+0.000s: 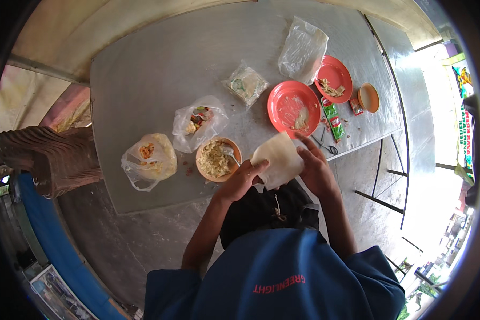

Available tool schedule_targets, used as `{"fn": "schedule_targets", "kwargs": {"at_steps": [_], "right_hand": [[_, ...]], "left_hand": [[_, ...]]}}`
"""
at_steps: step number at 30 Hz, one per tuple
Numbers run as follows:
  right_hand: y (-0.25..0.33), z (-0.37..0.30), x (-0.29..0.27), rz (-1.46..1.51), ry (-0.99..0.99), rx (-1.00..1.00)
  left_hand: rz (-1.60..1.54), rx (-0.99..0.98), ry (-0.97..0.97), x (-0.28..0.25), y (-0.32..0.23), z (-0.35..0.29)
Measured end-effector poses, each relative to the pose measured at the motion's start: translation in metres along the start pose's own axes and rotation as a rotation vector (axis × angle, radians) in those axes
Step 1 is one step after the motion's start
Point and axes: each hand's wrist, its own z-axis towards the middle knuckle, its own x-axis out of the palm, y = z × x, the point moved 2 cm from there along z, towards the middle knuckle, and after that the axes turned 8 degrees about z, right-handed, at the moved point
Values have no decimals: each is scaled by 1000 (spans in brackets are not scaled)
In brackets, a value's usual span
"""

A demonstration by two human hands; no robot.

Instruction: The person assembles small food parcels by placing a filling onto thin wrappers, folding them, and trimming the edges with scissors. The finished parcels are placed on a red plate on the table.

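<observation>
Both my hands hold a pale square pastry sheet (278, 158) just above the near edge of the metal table (154, 69). My left hand (244, 178) grips its lower left corner; my right hand (315, 168) holds its right side. Just left of the sheet stands an orange bowl (216, 159) of yellowish filling with a spoon (230, 154) in it. Behind the sheet lies a red plate (293, 108) with a smear of food on it.
Plastic bags of food lie at left (148, 158), centre (198, 121) and further back (245, 84). An empty clear bag (303, 49), a second red plate (333, 78), a small orange bowl (368, 97), green sachets (333, 120) and scissors (325, 144) sit to the right. Stacked brown stools (50, 160) stand left.
</observation>
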Motion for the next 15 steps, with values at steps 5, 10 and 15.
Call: {"fn": "schedule_targets", "kwargs": {"at_steps": [5,10,15], "right_hand": [[37,9,-44,-568,97,-33],[71,18,-68,-893,129,-209],[93,18,-74,-984,209,-535]], "left_hand": [[294,88,-34,34,-1,11],[604,265,-457,78,8,39],[405,464,-703,139,28,79]]}}
